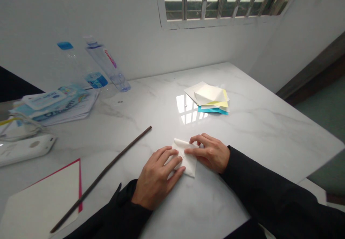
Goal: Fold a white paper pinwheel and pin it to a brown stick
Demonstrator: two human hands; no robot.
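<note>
A small folded piece of white paper (pixel 190 165), like a little envelope, lies flat on the table near its front edge. My left hand (pixel 159 174) rests over its left part with fingers spread and stretched out, pressing it down. At the upper right of the paper, my right hand (pixel 211 151) has its fingers bent around the top flap and edge, one fingertip on the flap. The right thumb is mostly hidden. Behind the hands sits a pile of folded papers (pixel 210 93) in white, yellow and blue.
A long dark stick (pixel 107 169) lies diagonally on the marble-patterned table (pixel 269 124), over white sheets (pixel 40 203) with a red edge. Two plastic bottles, one blue-capped (pixel 97 81) and one tilted (pixel 107 63), stand near wipes packs (pixel 48 100) and a white power strip (pixel 27 149).
</note>
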